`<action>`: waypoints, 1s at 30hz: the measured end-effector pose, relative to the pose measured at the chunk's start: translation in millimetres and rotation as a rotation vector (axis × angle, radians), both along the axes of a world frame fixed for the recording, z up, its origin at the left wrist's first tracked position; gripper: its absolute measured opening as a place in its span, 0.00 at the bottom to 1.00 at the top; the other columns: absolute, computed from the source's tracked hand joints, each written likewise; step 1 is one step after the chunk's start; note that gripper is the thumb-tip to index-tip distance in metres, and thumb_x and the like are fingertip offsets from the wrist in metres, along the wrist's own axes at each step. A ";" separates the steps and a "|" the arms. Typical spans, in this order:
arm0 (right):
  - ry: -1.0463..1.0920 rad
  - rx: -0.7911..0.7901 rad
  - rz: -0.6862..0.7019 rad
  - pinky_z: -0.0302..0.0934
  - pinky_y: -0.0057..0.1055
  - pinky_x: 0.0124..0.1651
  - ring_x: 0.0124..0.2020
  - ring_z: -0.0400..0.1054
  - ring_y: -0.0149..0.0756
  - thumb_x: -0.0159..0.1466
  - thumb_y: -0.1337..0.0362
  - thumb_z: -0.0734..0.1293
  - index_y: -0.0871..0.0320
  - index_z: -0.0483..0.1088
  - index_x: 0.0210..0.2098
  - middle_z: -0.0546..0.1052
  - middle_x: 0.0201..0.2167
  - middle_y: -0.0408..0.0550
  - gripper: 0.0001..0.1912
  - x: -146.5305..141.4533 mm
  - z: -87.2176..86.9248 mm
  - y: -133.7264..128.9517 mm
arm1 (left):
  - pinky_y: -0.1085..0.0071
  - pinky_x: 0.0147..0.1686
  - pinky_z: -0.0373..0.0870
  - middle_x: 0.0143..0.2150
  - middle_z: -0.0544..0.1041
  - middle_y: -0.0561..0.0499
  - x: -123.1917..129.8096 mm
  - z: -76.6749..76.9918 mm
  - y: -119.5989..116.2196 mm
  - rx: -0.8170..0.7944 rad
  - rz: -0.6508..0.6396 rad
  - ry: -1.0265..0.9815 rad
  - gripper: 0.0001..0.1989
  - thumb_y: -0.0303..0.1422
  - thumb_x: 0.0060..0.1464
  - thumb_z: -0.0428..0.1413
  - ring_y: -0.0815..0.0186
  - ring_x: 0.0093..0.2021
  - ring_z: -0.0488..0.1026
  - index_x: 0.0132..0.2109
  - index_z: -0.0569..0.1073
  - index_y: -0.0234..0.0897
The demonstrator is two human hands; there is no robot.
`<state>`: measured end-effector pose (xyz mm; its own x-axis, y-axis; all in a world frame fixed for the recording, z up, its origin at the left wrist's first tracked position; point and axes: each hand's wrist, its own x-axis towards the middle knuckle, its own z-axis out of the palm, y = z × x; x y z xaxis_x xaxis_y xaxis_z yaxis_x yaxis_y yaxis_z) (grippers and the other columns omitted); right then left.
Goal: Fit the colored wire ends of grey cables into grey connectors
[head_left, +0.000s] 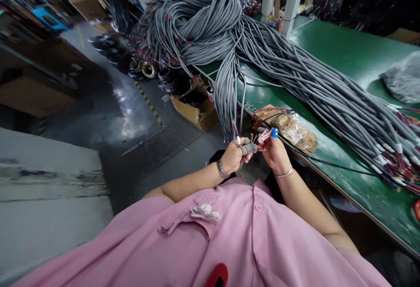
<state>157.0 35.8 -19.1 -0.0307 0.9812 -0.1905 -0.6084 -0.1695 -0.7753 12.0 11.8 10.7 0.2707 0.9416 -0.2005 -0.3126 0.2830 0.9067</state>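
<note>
Close in front of my body, my left hand (233,156) is closed on the end of a grey cable; thin coloured wires (235,129) stick up beside a white sleeve there. A grey knitted finger cover is on its thumb. Almost touching it, my right hand (276,155) wears a blue cover on the thumb and is pinched at the fanned wire ends. A small pale pink piece (264,135) shows between its fingers; its kind is unclear. The hanging bundle of grey cables (229,90) drops over the table edge just beyond my hands.
Large grey cable bundles (305,72) lie across the green table (341,37), their wire ends at the right. A cardboard piece under plastic (295,131) lies by my right hand. An open cardboard box (200,114) sits on the floor. A plastic bag (403,77) lies far right.
</note>
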 end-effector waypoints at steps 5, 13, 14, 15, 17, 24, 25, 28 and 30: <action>0.096 -0.039 -0.074 0.62 0.26 0.28 0.24 0.63 0.28 0.53 0.44 0.73 0.56 0.71 0.29 0.72 0.25 0.41 0.21 -2.1 2.6 3.0 | 0.79 0.13 0.52 0.15 0.67 0.57 2.0 -3.6 2.6 -0.011 -0.010 0.010 0.17 0.40 0.44 0.65 0.77 0.13 0.58 0.26 0.67 0.34; 0.140 -0.032 0.007 0.60 0.25 0.26 0.23 0.62 0.27 0.56 0.42 0.70 0.56 0.71 0.30 0.72 0.24 0.41 0.22 -4.1 6.9 -1.3 | 0.79 0.12 0.53 0.15 0.68 0.57 0.8 -7.7 3.3 -0.033 -0.004 -0.005 0.16 0.40 0.43 0.65 0.76 0.13 0.59 0.26 0.67 0.35; 0.148 -0.029 0.015 0.61 0.26 0.26 0.23 0.62 0.28 0.55 0.41 0.69 0.56 0.71 0.30 0.73 0.25 0.41 0.23 -3.7 6.2 -1.7 | 0.79 0.12 0.53 0.15 0.68 0.57 0.6 -7.9 3.0 -0.033 0.002 -0.011 0.17 0.40 0.43 0.65 0.76 0.13 0.59 0.26 0.67 0.35; 0.154 -0.032 0.020 0.61 0.26 0.26 0.23 0.63 0.28 0.55 0.39 0.69 0.56 0.71 0.30 0.73 0.25 0.41 0.24 -2.8 5.0 -2.3 | 0.79 0.12 0.53 0.15 0.68 0.57 0.2 -7.9 2.4 -0.031 0.006 -0.015 0.17 0.40 0.43 0.65 0.76 0.13 0.59 0.26 0.67 0.35; 0.154 -0.057 0.034 0.63 0.27 0.27 0.24 0.64 0.29 0.54 0.37 0.67 0.55 0.71 0.30 0.74 0.27 0.43 0.27 0.3 0.7 -4.5 | 0.79 0.12 0.53 0.15 0.68 0.57 -0.9 -7.9 0.4 -0.022 0.006 -0.016 0.16 0.40 0.44 0.65 0.76 0.13 0.59 0.26 0.67 0.35; 0.082 -0.028 0.213 0.64 0.29 0.32 0.27 0.65 0.30 0.56 0.39 0.68 0.55 0.74 0.34 0.75 0.32 0.45 0.25 14.8 -16.3 -34.5 | 0.78 0.14 0.57 0.17 0.71 0.55 -11.5 -8.5 -11.3 0.012 0.051 0.043 0.16 0.40 0.46 0.64 0.75 0.15 0.63 0.26 0.68 0.34; 0.049 0.011 0.251 0.64 0.30 0.33 0.28 0.65 0.30 0.56 0.43 0.70 0.55 0.74 0.36 0.75 0.33 0.45 0.22 14.7 -16.3 -40.1 | 0.78 0.15 0.58 0.18 0.71 0.54 -12.8 -8.9 -12.5 0.021 0.059 0.065 0.16 0.40 0.47 0.63 0.75 0.15 0.63 0.27 0.68 0.34; -0.096 0.106 0.271 0.62 0.29 0.34 0.30 0.65 0.30 0.54 0.53 0.75 0.54 0.75 0.40 0.75 0.35 0.45 0.17 9.9 -12.7 -52.7 | 0.77 0.16 0.61 0.19 0.72 0.54 -14.0 -10.7 -15.3 0.054 0.064 0.135 0.15 0.41 0.49 0.62 0.74 0.16 0.65 0.27 0.69 0.34; -0.198 0.153 0.203 0.61 0.29 0.35 0.32 0.65 0.31 0.55 0.57 0.75 0.53 0.75 0.40 0.75 0.35 0.44 0.14 5.5 -9.4 -56.7 | 0.77 0.17 0.62 0.20 0.72 0.54 -13.1 -12.1 -16.7 0.067 0.060 0.167 0.16 0.41 0.49 0.62 0.74 0.17 0.65 0.27 0.69 0.33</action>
